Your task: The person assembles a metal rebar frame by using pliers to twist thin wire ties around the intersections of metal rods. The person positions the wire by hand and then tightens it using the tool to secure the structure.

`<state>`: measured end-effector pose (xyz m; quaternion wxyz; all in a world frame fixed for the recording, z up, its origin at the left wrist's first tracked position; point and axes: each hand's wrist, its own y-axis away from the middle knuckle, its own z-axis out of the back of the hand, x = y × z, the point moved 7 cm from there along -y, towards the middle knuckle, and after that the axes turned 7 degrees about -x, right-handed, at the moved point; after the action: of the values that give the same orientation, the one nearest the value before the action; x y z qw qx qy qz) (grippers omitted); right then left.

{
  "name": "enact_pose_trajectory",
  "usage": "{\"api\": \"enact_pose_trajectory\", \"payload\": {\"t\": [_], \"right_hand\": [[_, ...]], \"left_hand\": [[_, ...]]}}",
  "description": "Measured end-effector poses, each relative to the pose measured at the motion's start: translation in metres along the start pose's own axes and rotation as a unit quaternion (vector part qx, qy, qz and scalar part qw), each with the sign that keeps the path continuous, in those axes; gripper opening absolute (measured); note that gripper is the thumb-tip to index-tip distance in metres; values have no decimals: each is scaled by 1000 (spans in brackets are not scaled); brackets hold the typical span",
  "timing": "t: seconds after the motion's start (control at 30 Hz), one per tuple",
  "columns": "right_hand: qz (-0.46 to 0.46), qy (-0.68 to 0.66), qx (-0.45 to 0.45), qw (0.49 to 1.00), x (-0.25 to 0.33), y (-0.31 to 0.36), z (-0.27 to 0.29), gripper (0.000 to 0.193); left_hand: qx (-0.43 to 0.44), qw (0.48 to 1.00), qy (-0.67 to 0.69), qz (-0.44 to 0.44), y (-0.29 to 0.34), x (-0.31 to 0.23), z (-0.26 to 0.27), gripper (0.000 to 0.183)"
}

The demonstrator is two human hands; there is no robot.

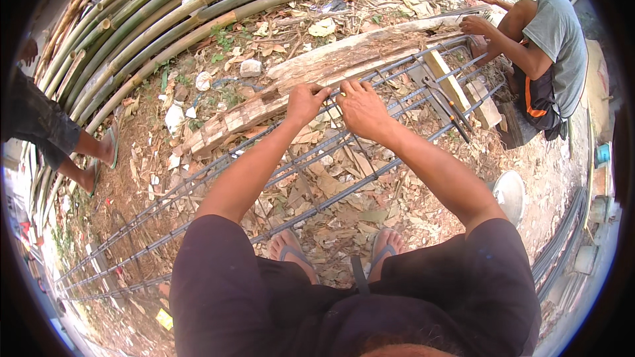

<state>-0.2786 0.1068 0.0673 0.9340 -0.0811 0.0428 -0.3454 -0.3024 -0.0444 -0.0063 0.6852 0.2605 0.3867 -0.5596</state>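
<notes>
A long rebar cage [376, 176] of ribbed steel bars and thin stirrups runs slantwise across the ground in front of me. At its far top bar, my left hand [306, 104] is closed, thumb and fingertips pinched on the steel. Close beside it my right hand [362, 110] has its fingers curled over the same bar, by a stirrup. Whether a thin tie wire is between my fingertips is too small to tell. Farther right, a hand tool with long dark-and-orange handles [451, 107] lies across the cage.
A split timber log [357, 53] lies behind the cage, and bamboo poles [218, 10] beyond it. Wood pieces [447, 82] sit under the cage's right end, where a co-worker [552, 46] crouches. Another person [49, 119] stands at left. A pale round container [509, 195] is right.
</notes>
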Motion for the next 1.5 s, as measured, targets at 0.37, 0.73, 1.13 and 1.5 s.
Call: {"api": "enact_pose_trajectory", "payload": {"t": [0.37,0.73,1.13,1.5], "right_hand": [[-51,-98,95,989,-11,8,32,24],[-77,-83,58,992,-21,-10,80,20],[-32,-42,-21,998,-60,-128,68,16],[107,-141,294,939,-10,-77,34,21]], "left_hand": [[39,997,-3,-62,15,0,10,31],[33,992,-32,-120,19,-6,7,55],[-33,999,-35,20,14,-4,5,32],[-97,993,-48,-56,17,-2,2,34]]}}
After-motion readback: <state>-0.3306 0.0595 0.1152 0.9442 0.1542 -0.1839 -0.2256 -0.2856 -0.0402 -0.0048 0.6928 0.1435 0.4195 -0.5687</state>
